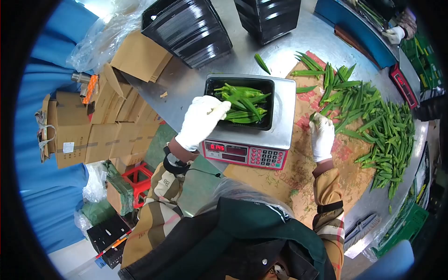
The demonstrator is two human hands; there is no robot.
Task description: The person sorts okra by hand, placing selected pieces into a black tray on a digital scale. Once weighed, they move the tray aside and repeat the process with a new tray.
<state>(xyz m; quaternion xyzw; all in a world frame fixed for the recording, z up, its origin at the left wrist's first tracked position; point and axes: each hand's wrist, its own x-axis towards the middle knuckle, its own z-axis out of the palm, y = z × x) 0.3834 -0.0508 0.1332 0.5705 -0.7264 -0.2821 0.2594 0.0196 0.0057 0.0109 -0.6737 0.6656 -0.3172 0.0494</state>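
Observation:
A black tray with several green okra pods stands on the steel plate of a scale, whose red display lights up. White-gloved, my left hand reaches over the tray's left side, its fingers pressed together at the pods; whether they grip one is hidden. My right hand, also gloved, has its fingertips closed at an okra pod by the left edge of the loose okra pile. Brown cardboard lies under part of the pile.
Stacks of black trays stand at the back. Cardboard boxes and a red stool are at the left. At the upper right, another person's gloved hand is near a second scale.

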